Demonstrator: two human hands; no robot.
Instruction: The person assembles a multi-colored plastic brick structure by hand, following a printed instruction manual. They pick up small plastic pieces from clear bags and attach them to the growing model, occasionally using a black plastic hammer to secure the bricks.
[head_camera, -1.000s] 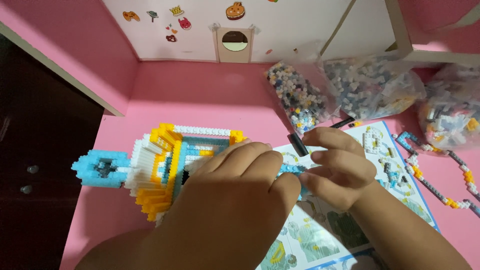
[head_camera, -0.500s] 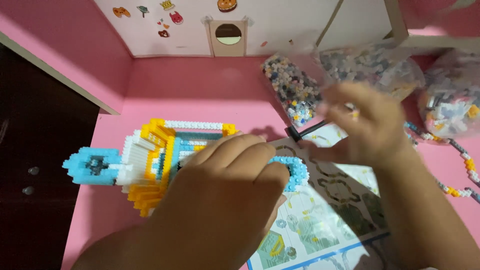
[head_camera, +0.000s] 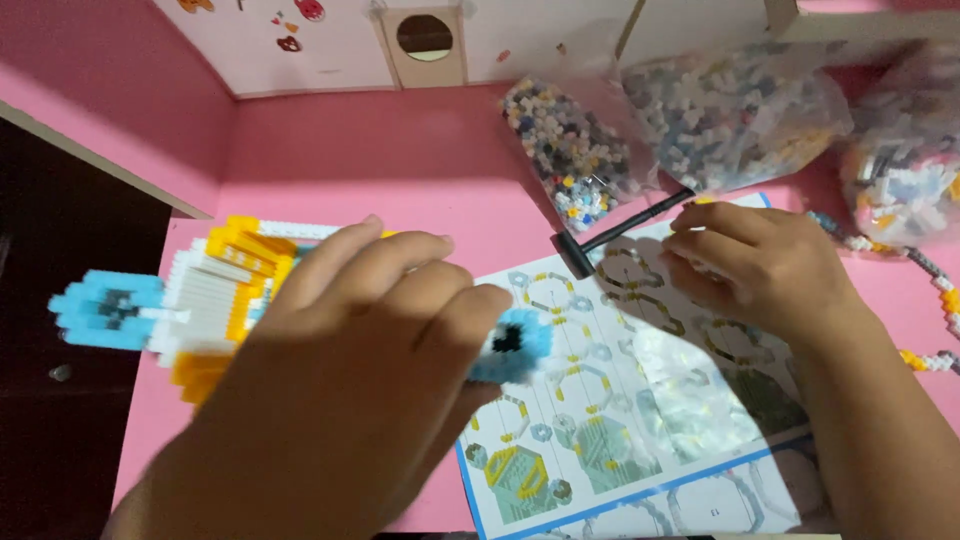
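The right hand (head_camera: 760, 265) has left the model (head_camera: 200, 300) and now rests with curled, empty fingers on the instruction sheet (head_camera: 640, 400), beside the small hammer (head_camera: 620, 235). The left hand (head_camera: 370, 370) stays wrapped over the model, its blue tip (head_camera: 515, 345) poking past the fingertips, so fitting has paused.

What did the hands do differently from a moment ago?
The right hand drew away from the block model and now rests on the instruction sheet near the small black hammer. The left hand kept its grip on the model. The bags of bricks stayed put.

R hand (head_camera: 760, 265) off model (head_camera: 200, 300), now on instruction sheet (head_camera: 640, 400).
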